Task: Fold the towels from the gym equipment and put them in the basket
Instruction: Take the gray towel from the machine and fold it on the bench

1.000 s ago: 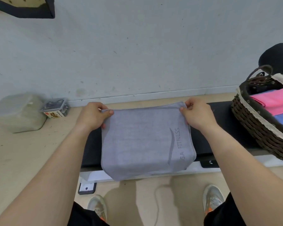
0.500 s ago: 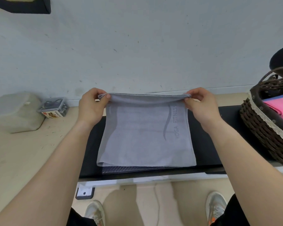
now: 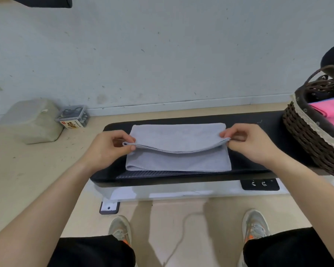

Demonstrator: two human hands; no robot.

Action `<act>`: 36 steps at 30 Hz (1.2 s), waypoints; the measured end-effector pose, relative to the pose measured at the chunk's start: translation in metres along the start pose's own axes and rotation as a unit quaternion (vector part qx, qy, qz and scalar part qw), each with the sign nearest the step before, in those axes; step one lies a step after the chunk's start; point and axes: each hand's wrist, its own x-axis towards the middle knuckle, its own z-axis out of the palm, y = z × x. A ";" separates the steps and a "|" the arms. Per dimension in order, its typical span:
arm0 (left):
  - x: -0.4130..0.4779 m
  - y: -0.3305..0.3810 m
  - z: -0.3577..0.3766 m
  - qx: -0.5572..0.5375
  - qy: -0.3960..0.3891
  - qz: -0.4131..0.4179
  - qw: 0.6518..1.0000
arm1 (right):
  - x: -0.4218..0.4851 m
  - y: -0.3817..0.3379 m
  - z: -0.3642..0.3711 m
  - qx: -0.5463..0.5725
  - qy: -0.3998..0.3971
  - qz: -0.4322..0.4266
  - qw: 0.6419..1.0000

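1. The soft grey rectangular towel (image 3: 178,160) lies at frame centre on the black padded bench (image 3: 262,122), partly doubled over.
2. The left hand (image 3: 108,149) pinches the raised edge's left corner, and the right hand (image 3: 253,143) pinches its right corner.
3. The fold looks half done. Next, the raised edge needs laying flush with the near edge, and then the towel goes to the brown woven wicker basket (image 3: 305,139) at the right of the frame.

Far left on the beige floor (image 3: 27,170), against the scuffed white wall (image 3: 162,45): a pale grey-green block (image 3: 32,120), and just beside it a clear plastic box (image 3: 72,117) of dark bits with a red-and-yellow label. Along the wall's foot, a white skirting board (image 3: 181,104). Near the bottom edge, a grey left shoe (image 3: 121,230) and a grey right shoe (image 3: 255,226), well apart, both marked with orange, below black shorts (image 3: 93,251). In the top-left corner, a dark shape (image 3: 46,0), cut off.
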 end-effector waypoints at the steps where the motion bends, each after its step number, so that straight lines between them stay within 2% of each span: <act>1: -0.006 -0.002 0.002 0.005 -0.005 -0.004 1.000 | -0.007 0.003 0.001 -0.010 -0.010 0.003 1.000; 5: -0.022 -0.013 0.009 0.028 -0.002 0.006 1.000 | -0.027 0.014 0.004 -0.039 -0.023 0.008 0.999; 13: -0.027 -0.005 0.010 0.064 0.027 0.048 0.996 | -0.039 0.000 0.001 -0.051 0.024 -0.037 0.998; 19: -0.025 -0.012 0.011 0.170 -0.060 0.089 0.980 | -0.047 0.009 0.001 -0.141 -0.035 -0.048 0.988; 21: -0.023 -0.015 0.012 0.215 -0.088 0.090 0.968 | -0.047 0.013 0.002 -0.222 -0.065 -0.066 0.971; 25: -0.019 -0.001 0.011 0.360 -0.099 0.065 0.925 | -0.043 0.004 0.001 -0.421 -0.099 -0.083 0.898; 27: -0.012 0.013 0.015 0.393 -0.066 0.070 0.914 | -0.037 -0.004 0.007 -0.424 -0.067 -0.091 0.898; 29: -0.003 0.030 0.029 0.366 -0.009 0.076 0.928 | -0.028 -0.013 0.022 -0.408 -0.004 -0.119 0.905; 31: 0.010 0.041 0.055 0.321 0.025 0.072 0.944 | -0.015 -0.022 0.044 -0.401 0.025 -0.131 0.906; 33: 0.020 0.049 0.086 0.311 0.011 0.077 0.947 | -0.002 -0.030 0.070 -0.392 -0.003 -0.117 0.912; 36: 0.029 0.048 0.121 0.354 -0.028 0.087 0.931 | 0.008 -0.026 0.104 -0.403 -0.059 -0.086 0.909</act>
